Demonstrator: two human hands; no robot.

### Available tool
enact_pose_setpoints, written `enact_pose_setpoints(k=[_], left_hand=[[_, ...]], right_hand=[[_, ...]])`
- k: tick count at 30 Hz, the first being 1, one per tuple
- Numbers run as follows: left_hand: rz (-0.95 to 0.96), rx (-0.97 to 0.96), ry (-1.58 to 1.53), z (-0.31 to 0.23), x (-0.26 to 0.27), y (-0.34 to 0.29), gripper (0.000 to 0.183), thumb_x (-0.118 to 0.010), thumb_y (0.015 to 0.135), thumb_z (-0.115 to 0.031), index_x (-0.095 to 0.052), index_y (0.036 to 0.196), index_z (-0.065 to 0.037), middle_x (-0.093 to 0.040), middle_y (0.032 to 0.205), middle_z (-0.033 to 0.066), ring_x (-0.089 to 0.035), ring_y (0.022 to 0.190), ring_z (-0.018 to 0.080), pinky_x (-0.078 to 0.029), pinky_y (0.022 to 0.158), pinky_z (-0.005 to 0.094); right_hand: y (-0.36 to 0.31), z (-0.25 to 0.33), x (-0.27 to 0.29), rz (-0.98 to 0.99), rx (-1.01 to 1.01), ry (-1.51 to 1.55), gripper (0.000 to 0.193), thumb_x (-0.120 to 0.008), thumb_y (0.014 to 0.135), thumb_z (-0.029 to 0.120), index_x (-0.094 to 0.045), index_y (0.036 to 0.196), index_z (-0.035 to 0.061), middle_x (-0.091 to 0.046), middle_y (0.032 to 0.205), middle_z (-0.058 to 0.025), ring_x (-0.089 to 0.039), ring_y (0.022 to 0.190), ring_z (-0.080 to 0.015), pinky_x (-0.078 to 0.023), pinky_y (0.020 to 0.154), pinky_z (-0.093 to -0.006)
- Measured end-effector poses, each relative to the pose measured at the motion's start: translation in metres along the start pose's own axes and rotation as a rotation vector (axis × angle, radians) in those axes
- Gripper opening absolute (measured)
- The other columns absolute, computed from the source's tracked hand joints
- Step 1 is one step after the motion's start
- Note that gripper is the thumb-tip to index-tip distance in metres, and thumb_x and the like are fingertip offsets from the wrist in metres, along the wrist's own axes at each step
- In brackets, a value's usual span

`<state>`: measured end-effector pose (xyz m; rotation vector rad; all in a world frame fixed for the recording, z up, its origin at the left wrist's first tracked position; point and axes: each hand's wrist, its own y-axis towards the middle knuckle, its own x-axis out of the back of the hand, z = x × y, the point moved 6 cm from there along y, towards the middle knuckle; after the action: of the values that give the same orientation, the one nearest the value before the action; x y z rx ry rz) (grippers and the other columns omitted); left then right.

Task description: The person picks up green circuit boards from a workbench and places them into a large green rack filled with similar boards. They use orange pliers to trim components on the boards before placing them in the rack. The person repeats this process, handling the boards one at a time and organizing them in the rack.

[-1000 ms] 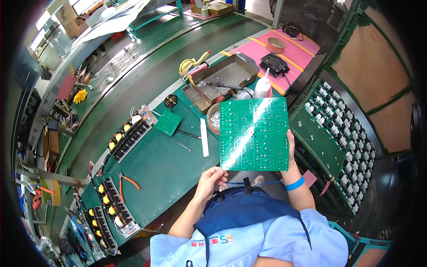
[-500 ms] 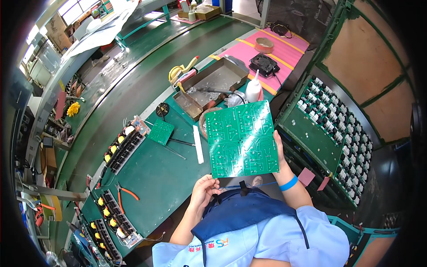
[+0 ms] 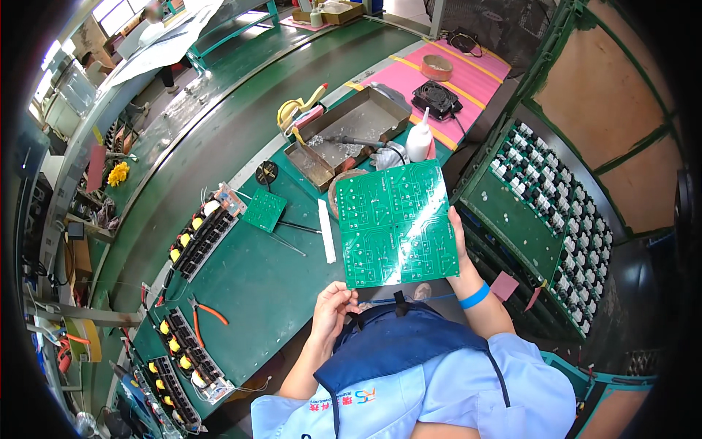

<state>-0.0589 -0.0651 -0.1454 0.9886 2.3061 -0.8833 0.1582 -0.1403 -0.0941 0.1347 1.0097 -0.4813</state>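
Worktop [image 3: 270,311]: green; it carries tools, boards and assemblies.
Component rack [image 3: 504,208]: green, beyond the right edge of the worktop; holds rows of parts with white tops.
Mat [image 3: 468,78]: pink with yellow stripes, at the far right end of the worktop.
Circuit panel [image 3: 398,223]: green, square, held raised at the near right edge of the worktop; 1 bright glare band crosses its face.
Metal tray [image 3: 376,117]: near the mat; a soldering iron [image 3: 347,139] lies across it.
Coil assemblies [image 3: 208,238]: 3 units, black with yellow coils; 1 at the far edge, 2 at the left end.
Right hand [image 3: 459,245]: grips the panel's right edge, thumb along the side; other fingers hidden behind.
Left hand [image 3: 335,304]: thumb and fingertips pressed together at the panel's lower left corner; cannot tell whether the corner is between them.
Small board [image 3: 265,211]: green, beside the far-edge assembly.
Bottle [image 3: 418,141]: white, pointed nozzle, upright, beside the metal tray.
Pliers [image 3: 213,314]: orange handles, near the left end.
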Motion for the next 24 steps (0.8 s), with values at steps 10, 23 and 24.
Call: enact_pose_setpoints(k=[10,23,24], left_hand=[[0.088,0.056,0.188,-0.005,-0.001,-0.01,0.001,-0.051,0.076,-0.003,-0.05,0.077,-0.003,-0.056,0.072,0.0082,-0.055,0.06,0.0119,-0.049,0.055,0.0236],[0.061,0.007,0.21,-0.009,0.0,-0.01,0.01,-0.052,0.08,-0.01,-0.049,0.073,-0.004,-0.055,0.068,0.0065,-0.053,0.059,0.0121,-0.045,0.054,0.0233],[0.06,0.009,0.209,-0.009,0.0,-0.009,0.011,-0.053,0.08,-0.01,-0.049,0.072,-0.004,-0.055,0.067,0.0063,-0.053,0.059,0.012,-0.045,0.054,0.0234]], right_hand=[[0.0,-0.002,0.005,0.021,-0.018,-0.025,0.052,-0.037,0.086,0.044,-0.043,0.115,0.0016,-0.055,0.102,-0.0103,-0.057,0.084,-0.0183,-0.049,0.071,-0.0306],[0.008,-0.009,-0.002,0.001,-0.055,0.035,0.049,-0.04,0.085,0.045,-0.047,0.111,0.0042,-0.056,0.102,-0.011,-0.057,0.085,-0.0203,-0.048,0.073,-0.033],[0.009,-0.009,0.0,0.005,-0.054,0.031,0.049,-0.04,0.085,0.045,-0.047,0.111,0.0041,-0.056,0.101,-0.011,-0.057,0.085,-0.0202,-0.048,0.073,-0.0328]])
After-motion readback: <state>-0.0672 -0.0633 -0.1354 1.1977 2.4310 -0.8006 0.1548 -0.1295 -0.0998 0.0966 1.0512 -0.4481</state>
